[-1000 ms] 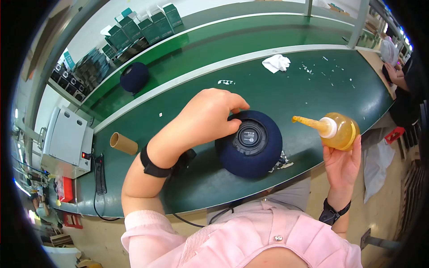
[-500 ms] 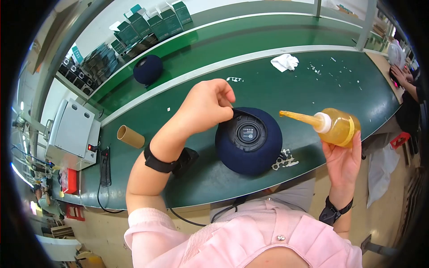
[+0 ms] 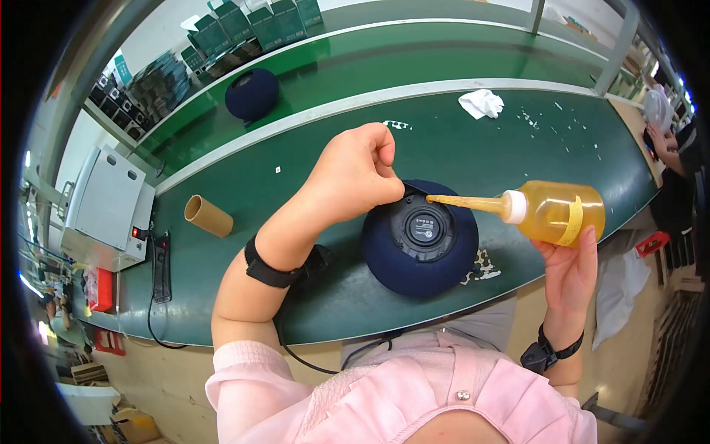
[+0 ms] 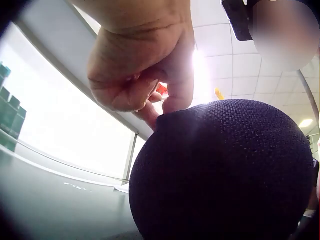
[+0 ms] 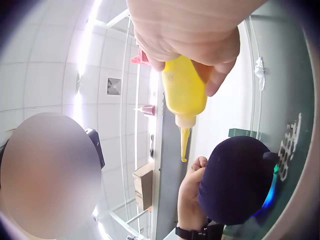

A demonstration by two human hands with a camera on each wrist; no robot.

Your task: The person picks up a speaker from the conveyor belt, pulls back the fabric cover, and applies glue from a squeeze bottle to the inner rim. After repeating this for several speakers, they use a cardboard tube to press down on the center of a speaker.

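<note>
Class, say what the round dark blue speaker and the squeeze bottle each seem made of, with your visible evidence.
The speaker has a matt, dark blue fabric cover: a mesh weave shows in the left wrist view. Its base disc looks like black moulded plastic. The squeeze bottle is probably translucent plastic, smooth: amber liquid shows through.

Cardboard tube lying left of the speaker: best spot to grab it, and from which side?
Mid-length, from above. The cardboard tube lies on its side on the green bench, so a grip across its round wall, with fingers on the two long sides, would likely hold best. Its open end faces left, and nothing touches it.
</note>
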